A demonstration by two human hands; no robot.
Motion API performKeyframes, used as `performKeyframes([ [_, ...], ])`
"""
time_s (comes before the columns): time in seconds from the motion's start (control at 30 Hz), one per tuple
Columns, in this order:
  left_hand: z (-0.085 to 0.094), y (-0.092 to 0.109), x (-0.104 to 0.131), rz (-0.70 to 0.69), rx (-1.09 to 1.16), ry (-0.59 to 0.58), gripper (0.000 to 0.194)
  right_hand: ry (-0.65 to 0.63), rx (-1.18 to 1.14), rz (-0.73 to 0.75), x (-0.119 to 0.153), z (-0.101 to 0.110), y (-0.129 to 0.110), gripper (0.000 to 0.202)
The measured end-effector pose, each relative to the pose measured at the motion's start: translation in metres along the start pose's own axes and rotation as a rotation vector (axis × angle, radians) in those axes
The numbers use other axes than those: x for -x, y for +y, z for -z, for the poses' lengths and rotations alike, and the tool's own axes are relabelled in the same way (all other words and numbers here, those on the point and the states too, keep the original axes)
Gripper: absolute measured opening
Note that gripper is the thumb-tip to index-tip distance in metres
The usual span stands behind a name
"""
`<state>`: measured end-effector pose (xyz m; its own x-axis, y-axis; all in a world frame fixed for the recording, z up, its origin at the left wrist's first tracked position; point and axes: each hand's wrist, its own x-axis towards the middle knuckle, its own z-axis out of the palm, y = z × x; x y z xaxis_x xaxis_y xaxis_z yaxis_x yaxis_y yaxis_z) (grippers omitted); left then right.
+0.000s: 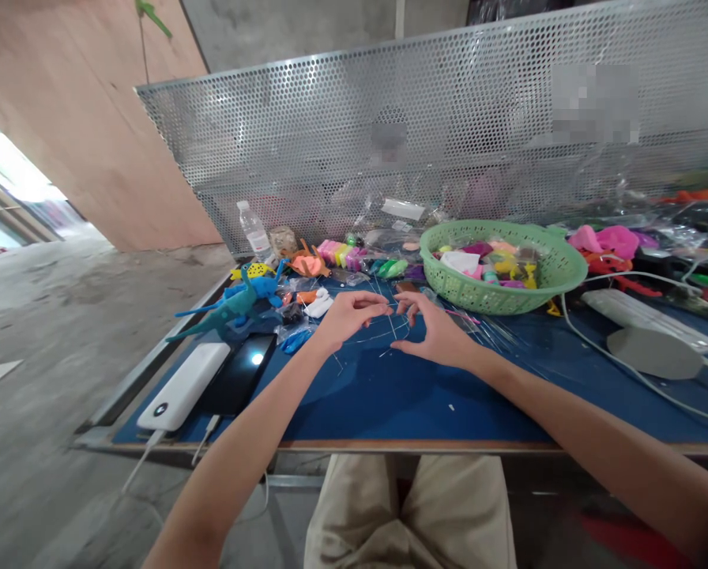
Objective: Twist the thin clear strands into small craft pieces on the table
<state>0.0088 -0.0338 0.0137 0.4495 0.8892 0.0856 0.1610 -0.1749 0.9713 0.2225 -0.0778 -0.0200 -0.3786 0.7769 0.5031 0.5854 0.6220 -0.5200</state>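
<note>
Over the middle of the blue tabletop [359, 403], my left hand [352, 316] has its thumb and fingertips together on a thin pale wire [393, 325]. The wire slants down between my two hands. Facing it from the right, my right hand [431, 330] is curved, with a wide gap between thumb and fingers, close to the wire's lower end. More thin wires lie loose beneath and beside the hands. Left of my left hand are a white clay piece [318, 303] and a blue piece in clear wrap [296, 341].
A green plastic basket [502, 296] of coloured clay packs stands at the back right. Blue clay figures [235, 304], a white power bank [185, 387] and a black phone [241, 375] lie left. A water bottle [254, 233] stands before the perforated metal panel [342, 118]. White cable crosses the right side.
</note>
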Motion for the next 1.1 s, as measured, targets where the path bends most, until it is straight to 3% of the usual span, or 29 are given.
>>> performKeyframes([
  [0.2,0.0021,0.0028,-0.0003,0.003,-0.033,0.025,0.030,0.154,0.502,0.298,0.0036,0.0063,-0.0011,0.043],
  [0.43,0.0003,0.0052,0.0013,-0.015,-0.066,0.041,0.025,0.225,0.608,0.527,-0.0007,0.0057,0.0001,0.050],
  [0.87,-0.0015,-0.0041,-0.0010,-0.111,-0.099,0.018,0.021,0.236,0.563,0.494,-0.0013,0.0075,-0.0018,0.045],
  [1.1,-0.0047,0.0005,0.0030,-0.127,-0.141,-0.016,0.019,0.254,0.469,0.426,-0.0033,0.0077,-0.0053,0.038],
])
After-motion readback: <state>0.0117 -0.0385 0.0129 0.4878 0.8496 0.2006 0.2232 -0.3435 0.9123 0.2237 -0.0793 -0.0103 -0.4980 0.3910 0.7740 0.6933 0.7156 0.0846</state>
